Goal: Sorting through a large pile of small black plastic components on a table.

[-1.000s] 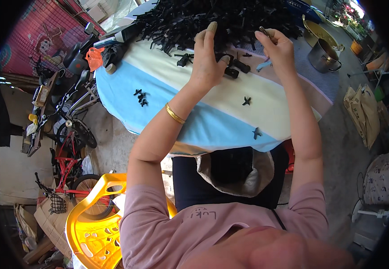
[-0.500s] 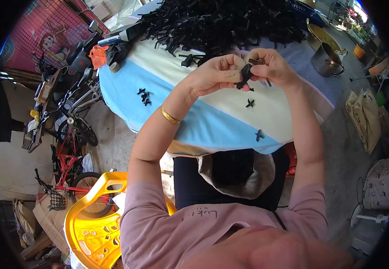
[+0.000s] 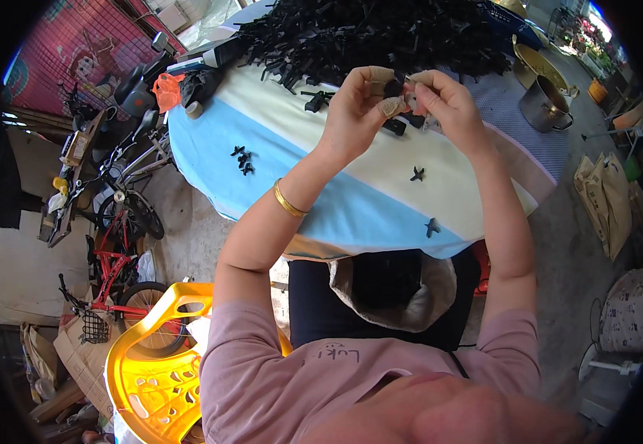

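Note:
Over the far middle of the round table, both my hands meet around small black pieces. My left hand (image 3: 356,115), with beige wrappings on its fingers, pinches a black piece (image 3: 393,88) between thumb and fingertips. My right hand (image 3: 451,109) is closed at the fingertips beside it, on a small dark part mostly hidden by the fingers. Another black block (image 3: 394,127) shows just below the fingers. Behind the hands rises a large heap of black strip-like pieces (image 3: 366,37). Nearer lie an X-shaped black piece (image 3: 417,174), another (image 3: 431,226), and a small cluster (image 3: 243,160).
A striped cloth (image 3: 277,140) covers the table. An open beige fabric container (image 3: 438,296) rests at my lap. A steel pot (image 3: 545,102) and brass-coloured pan (image 3: 540,65) stand at right. A yellow plastic chair (image 3: 132,370) and red bicycle (image 3: 110,270) are at left.
The hands have moved slightly away from me and turned. The black piece that lay slanted between the thumbs now sits higher in the left fingertips, partly covered.

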### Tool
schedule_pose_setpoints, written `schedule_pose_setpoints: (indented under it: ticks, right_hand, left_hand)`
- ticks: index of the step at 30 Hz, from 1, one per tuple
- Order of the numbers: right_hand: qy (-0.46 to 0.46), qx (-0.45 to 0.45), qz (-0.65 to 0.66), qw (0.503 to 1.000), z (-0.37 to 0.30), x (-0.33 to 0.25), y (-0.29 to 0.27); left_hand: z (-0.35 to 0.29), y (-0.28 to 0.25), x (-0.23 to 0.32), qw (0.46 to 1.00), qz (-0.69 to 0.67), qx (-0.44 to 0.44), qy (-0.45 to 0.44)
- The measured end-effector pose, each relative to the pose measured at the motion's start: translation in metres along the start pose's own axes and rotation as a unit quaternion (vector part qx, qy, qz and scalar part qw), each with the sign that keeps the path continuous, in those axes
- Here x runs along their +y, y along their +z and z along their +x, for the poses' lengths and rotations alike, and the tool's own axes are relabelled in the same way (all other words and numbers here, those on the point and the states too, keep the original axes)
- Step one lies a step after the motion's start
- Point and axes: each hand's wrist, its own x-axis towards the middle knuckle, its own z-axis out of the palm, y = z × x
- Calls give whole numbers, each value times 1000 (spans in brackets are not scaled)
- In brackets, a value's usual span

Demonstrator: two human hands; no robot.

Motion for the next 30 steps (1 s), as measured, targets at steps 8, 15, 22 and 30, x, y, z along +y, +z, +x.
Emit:
schedule_pose_setpoints:
  ticks: [8, 15, 22, 30]
  right_hand:
    - [-54, -10, -91, 994, -4, -8, 2]
    - [-50, -30, -119, 991, -3, -6, 2]
    - [-2, -37, -74, 997, -4, -12, 5]
    - [-77, 36, -23, 996, -3, -2, 16]
  left_hand:
    - [-2, 2, -6, 995, 92, 30, 34]
    - [-4, 2, -5, 986, 150, 40, 60]
    - [-4, 1, -9, 981, 144, 69, 110]
    - [2, 6, 6, 992, 53, 57, 96]
